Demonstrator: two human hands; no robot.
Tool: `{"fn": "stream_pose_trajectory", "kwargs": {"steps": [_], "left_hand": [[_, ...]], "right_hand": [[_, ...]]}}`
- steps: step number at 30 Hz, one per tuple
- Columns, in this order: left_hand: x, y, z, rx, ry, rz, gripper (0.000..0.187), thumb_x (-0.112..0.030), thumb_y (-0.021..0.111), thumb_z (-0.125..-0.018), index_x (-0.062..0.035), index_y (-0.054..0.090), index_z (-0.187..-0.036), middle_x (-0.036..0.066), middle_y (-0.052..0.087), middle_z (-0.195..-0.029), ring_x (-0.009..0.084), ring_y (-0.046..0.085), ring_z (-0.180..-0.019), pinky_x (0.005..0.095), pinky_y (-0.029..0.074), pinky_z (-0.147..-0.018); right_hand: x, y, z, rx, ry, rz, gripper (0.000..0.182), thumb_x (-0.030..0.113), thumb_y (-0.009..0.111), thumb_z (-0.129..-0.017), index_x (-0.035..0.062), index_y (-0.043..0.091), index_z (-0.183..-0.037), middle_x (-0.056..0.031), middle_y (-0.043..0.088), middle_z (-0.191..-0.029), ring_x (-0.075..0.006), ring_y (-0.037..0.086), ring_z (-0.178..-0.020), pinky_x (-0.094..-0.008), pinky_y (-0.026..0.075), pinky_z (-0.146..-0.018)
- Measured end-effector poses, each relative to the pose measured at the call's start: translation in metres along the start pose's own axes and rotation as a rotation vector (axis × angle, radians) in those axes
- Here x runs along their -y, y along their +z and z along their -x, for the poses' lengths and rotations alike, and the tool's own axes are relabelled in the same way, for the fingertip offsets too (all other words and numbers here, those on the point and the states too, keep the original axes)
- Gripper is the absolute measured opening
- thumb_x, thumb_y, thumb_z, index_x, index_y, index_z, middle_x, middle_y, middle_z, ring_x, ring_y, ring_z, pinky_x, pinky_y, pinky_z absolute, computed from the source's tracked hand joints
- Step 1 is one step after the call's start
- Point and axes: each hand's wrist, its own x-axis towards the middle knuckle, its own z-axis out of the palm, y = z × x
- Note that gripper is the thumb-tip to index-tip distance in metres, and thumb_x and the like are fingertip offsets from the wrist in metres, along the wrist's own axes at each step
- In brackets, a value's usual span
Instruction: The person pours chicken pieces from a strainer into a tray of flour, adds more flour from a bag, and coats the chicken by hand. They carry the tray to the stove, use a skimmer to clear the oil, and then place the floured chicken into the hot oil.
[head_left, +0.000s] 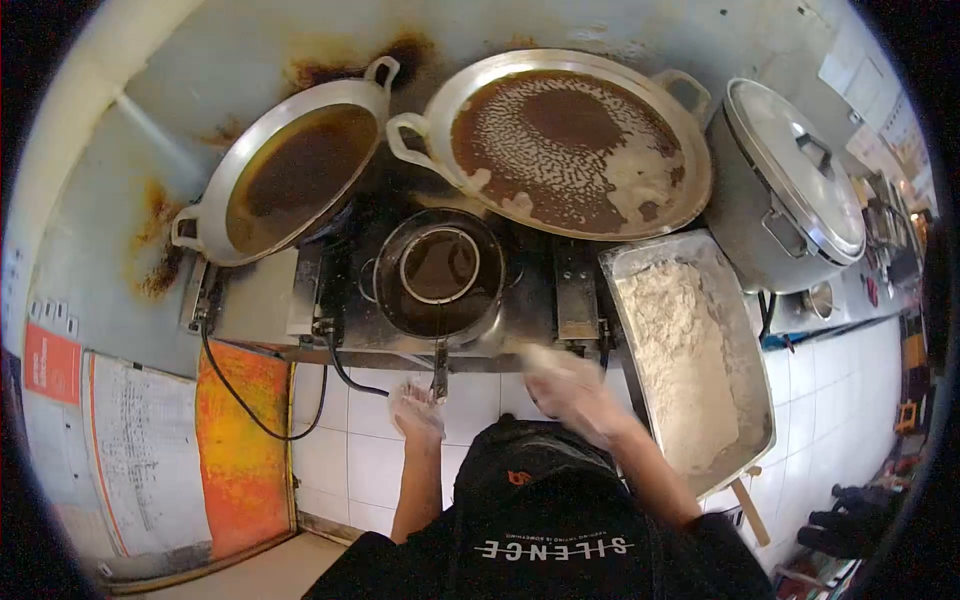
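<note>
My left hand (416, 410), in a clear plastic glove dusted with white, is closed at the end of the long handle of a round strainer (440, 375). The strainer's ring sits inside a deep pot (388, 300) of dark oil on the stove. Just in front of the stove edge, my right hand (568, 388) is gloved too and smeared by motion, with a pale blur at its fingertips. To its right stands a long metal tray (755, 425) holding pale flour (680, 350), heaped towards the far end.
A wide two-handled wok (440, 110) of foamy brown oil stands at the back, with a smaller wok (215, 195) of dark oil to its left. A large lidded stockpot (745, 210) is at the right. Hoses (345, 375) hang along the stove front.
</note>
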Motion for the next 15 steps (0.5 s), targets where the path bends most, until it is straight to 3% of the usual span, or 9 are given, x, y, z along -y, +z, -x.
{"fn": "stream_pose_trajectory", "kwargs": {"steps": [1,2,4,5,7,10,13,15], "left_hand": [[0.000,-0.010,-0.004,0.065,-0.017,0.084,0.019,-0.031,0.047,-0.096,-0.0166,0.055,-0.089,-0.002,0.055,-0.077,0.0131,0.051,-0.068,0.0304,0.044,-0.064],[0.006,-0.026,-0.018,0.131,-0.032,0.169,0.019,-0.031,0.047,-0.096,-0.0167,0.054,-0.086,-0.003,0.053,-0.074,0.0134,0.050,-0.064,0.0301,0.043,-0.061],[0.019,-0.068,-0.048,0.235,-0.062,0.305,0.021,-0.031,0.047,-0.096,-0.0173,0.052,-0.080,-0.003,0.050,-0.069,0.0138,0.046,-0.059,0.0299,0.041,-0.057],[0.031,-0.108,-0.062,0.213,-0.047,0.304,0.023,-0.030,0.045,-0.095,-0.0177,0.050,-0.077,-0.002,0.049,-0.067,0.0140,0.045,-0.058,0.0300,0.040,-0.056],[0.057,-0.208,-0.086,0.120,-0.011,0.282,0.026,-0.030,0.043,-0.095,-0.0185,0.046,-0.072,-0.002,0.046,-0.063,0.0145,0.042,-0.055,0.0303,0.039,-0.054],[0.100,-0.371,-0.081,-0.101,-0.036,0.153,0.027,-0.030,0.042,-0.095,-0.0191,0.044,-0.070,-0.001,0.044,-0.062,0.0154,0.041,-0.054,0.0309,0.038,-0.053],[0.139,-0.495,-0.044,-0.334,-0.174,-0.056,0.020,-0.033,0.044,-0.095,-0.0183,0.046,-0.081,0.001,0.047,-0.070,0.0169,0.044,-0.059,0.0319,0.040,-0.055],[0.155,-0.542,-0.019,-0.401,-0.256,-0.121,0.019,-0.034,0.045,-0.095,-0.0177,0.048,-0.087,0.003,0.050,-0.075,0.0179,0.047,-0.062,0.0325,0.042,-0.057]], "right_hand": [[-0.004,0.030,-0.025,0.183,0.154,-0.622,0.027,0.026,0.056,-0.097,0.0009,0.062,-0.106,-0.0089,0.064,-0.096,-0.0170,0.062,-0.078,-0.0294,0.053,-0.068],[0.027,0.058,-0.042,0.205,0.371,-0.798,0.028,0.026,0.057,-0.097,0.0008,0.061,-0.107,-0.0057,0.062,-0.088,-0.0155,0.060,-0.073,-0.0293,0.052,-0.066],[0.035,0.090,-0.083,0.335,0.443,-0.945,0.030,0.028,0.056,-0.097,0.0005,0.061,-0.109,-0.0012,0.058,-0.076,-0.0132,0.055,-0.065,-0.0293,0.051,-0.061],[-0.005,0.105,-0.130,0.452,0.294,-0.917,0.032,0.030,0.055,-0.098,0.0004,0.061,-0.110,0.0001,0.056,-0.072,-0.0125,0.053,-0.062,-0.0294,0.050,-0.059],[0.034,0.093,-0.103,0.407,0.290,-0.828,0.024,0.023,0.053,-0.097,0.0007,0.059,-0.103,-0.0091,0.057,-0.085,-0.0148,0.045,-0.052,-0.0314,0.044,-0.053],[0.067,0.054,-0.063,0.455,0.167,-0.110,0.027,0.021,0.049,-0.099,-0.0036,0.060,-0.103,-0.0089,0.056,-0.082,-0.0181,0.050,-0.058,-0.0339,0.048,-0.059],[0.084,0.032,-0.038,0.269,-0.046,0.611,0.030,0.016,0.048,-0.096,-0.0099,0.057,-0.109,-0.0150,0.058,-0.085,-0.0263,0.057,-0.071,-0.0369,0.050,-0.067],[0.056,0.017,-0.054,0.135,-0.513,1.056,0.032,0.011,0.048,-0.091,-0.0115,0.055,-0.112,-0.0185,0.058,-0.088,-0.0311,0.059,-0.080,-0.0398,0.050,-0.073]]}}
